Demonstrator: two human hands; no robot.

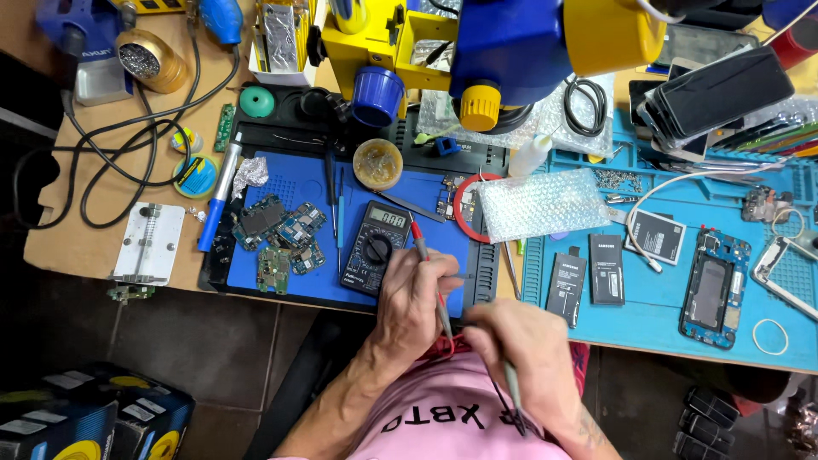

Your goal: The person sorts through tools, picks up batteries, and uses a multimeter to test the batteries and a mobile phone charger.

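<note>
A: State your left hand (411,294).
B: Its fingers pinch the red probe (426,264) beside the multimeter (376,248) on the blue mat (426,200).
A: Your right hand (520,349)?
B: Closed on a grey probe (513,388), at the table edge.

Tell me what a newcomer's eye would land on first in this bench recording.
Likely the big yellow-and-blue microscope head looming over the top centre of the bench. Below it, on the blue rubber work mat, a black digital multimeter lies beside a heap of small green and blue circuit boards. At the near edge, the left hand holds a red-tipped probe and the right hand a thin grey probe.
</note>
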